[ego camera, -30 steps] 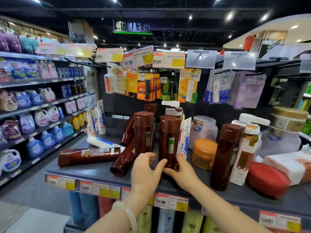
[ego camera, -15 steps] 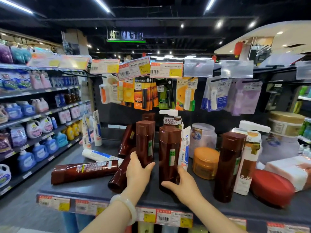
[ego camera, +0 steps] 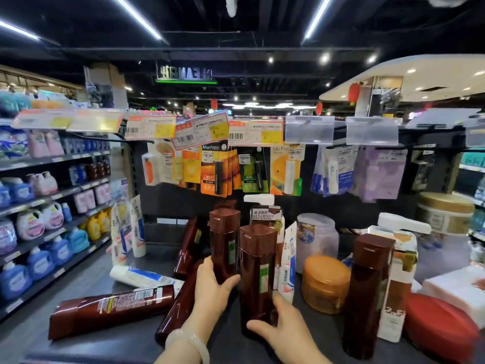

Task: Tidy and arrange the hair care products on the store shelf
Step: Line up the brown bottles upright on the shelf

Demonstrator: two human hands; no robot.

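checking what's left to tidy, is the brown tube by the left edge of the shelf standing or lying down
Lying down: the brown tube rests lengthwise on the shelf, barcode label facing up.

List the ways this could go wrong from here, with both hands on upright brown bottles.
1. The left hand grips one tall brown bottle right beside the one the right hand holds; sliding either may knock the other over.
2. Fallen brown bottles lie close by the left wrist, so an arm sweep could roll them.
3. The white tube leaning behind looks likely to topple if bumped.
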